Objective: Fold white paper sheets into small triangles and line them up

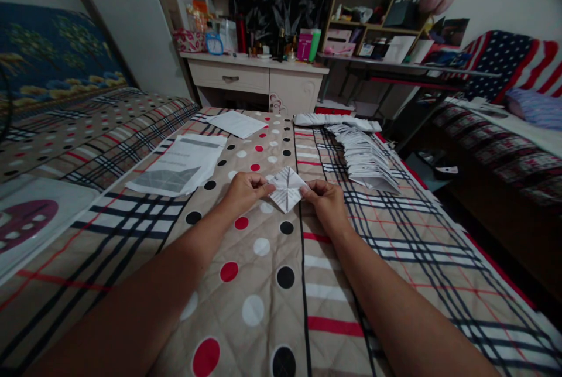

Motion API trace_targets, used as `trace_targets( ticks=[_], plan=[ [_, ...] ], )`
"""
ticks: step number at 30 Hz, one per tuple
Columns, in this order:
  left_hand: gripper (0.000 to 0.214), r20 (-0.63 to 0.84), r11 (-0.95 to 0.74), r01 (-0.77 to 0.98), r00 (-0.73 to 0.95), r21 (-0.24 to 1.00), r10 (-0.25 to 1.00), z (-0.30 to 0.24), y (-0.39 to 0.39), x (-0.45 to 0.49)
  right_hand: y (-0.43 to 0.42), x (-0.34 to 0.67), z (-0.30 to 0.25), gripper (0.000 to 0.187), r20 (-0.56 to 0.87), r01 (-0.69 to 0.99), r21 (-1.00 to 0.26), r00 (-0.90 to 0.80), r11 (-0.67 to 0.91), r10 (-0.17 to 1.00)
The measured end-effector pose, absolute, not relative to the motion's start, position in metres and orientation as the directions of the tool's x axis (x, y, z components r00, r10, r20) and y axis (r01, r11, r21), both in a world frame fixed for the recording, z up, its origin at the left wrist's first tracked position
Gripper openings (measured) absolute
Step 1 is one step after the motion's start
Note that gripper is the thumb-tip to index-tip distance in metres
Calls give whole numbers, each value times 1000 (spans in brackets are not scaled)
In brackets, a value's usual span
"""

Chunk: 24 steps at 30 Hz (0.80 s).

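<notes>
In the head view, the work appears partly done: the square of folded paper (287, 191) is showing creases meeting near its middle, while a long row of folded pieces (367, 157) is lying to the right, with another folded bundle (336, 122) beyond its far end. Flat sheets (178, 166) are lying unfolded on the left, and more flat paper (237, 124) is resting farther off, so some seems left to fold.

The square is sitting between the hands, corner toward the person, over the patterned bedspread (263, 271). The left hand (246, 192) is pinching its left corner, thumb and fingers nearly closed; the right hand (327, 198) is gripping the right corner likewise.
</notes>
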<state>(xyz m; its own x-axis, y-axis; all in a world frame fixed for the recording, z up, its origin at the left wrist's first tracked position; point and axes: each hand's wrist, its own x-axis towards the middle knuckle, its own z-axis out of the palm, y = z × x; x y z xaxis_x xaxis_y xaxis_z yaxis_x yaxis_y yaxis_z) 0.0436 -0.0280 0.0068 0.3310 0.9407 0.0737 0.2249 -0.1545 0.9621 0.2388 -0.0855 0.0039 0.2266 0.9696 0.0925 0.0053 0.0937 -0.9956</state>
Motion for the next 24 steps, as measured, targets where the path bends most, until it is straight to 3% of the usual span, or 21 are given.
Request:
trace_targets(
  ticks=[9,17,24],
  plan=[
    [41,60,-163,281,341,946,938,7,-27,42,-85,240,7,23,94,16,-995,297,94,950],
    [50,113,-193,377,225,906,968,8,-29,43,-88,236,12,30,148,60,-989,329,135,933],
    [48,451,-393,669,96,631,887,12,-38,40,-87,233,14,25,210,79,-978,395,195,894]
  ],
)
